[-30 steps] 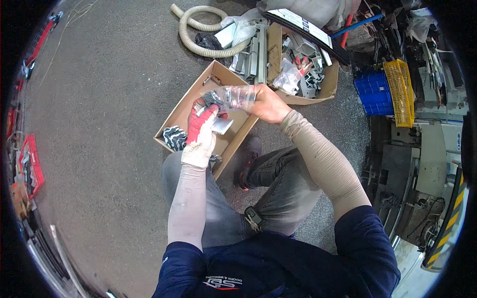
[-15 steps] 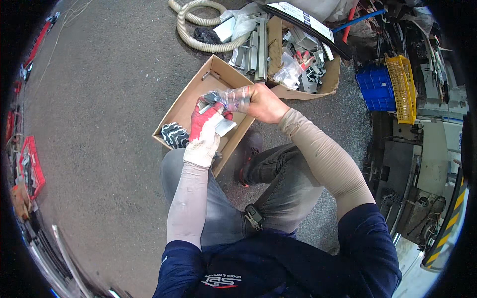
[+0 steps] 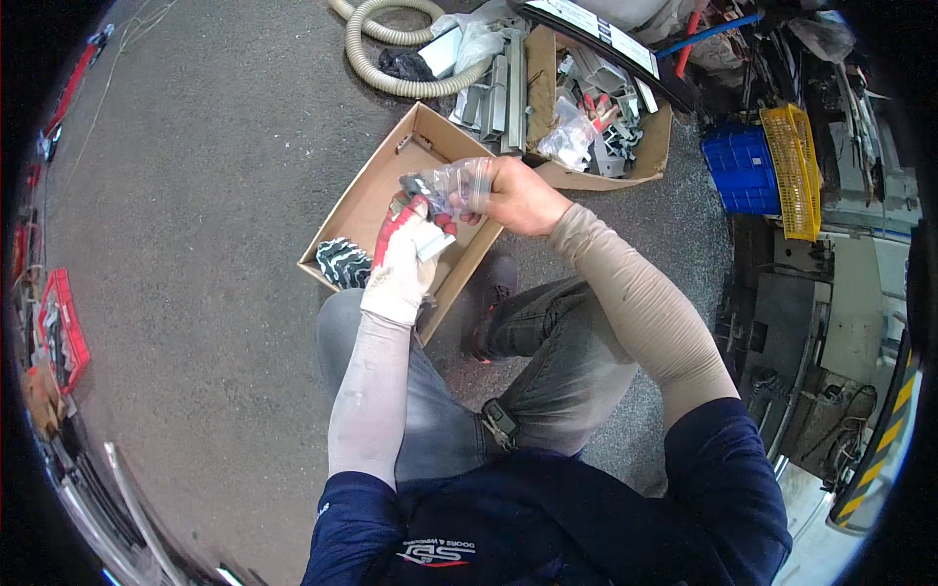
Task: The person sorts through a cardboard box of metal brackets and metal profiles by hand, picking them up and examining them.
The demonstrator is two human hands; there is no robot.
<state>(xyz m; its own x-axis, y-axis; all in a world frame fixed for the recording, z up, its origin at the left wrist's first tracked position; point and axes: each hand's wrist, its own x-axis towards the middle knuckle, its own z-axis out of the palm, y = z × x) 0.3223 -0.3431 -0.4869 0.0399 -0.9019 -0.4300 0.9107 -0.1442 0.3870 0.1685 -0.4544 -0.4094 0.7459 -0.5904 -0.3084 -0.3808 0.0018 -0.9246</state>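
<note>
just above the middle of the frame, over an open cardboard box, i see the person's two hands close together. the left hand, in a red and white glove, is curled closed around a pale flat piece that pokes out on its right side. the bare right hand is at the right end of a clear plastic bag, its fingers showing through the film; whether they grip it or sit inside, i cannot tell. small dark parts show at the bag's left end, by the gloved fingertips. a black-and-white patterned bundle lies in the box's lower left corner.
</note>
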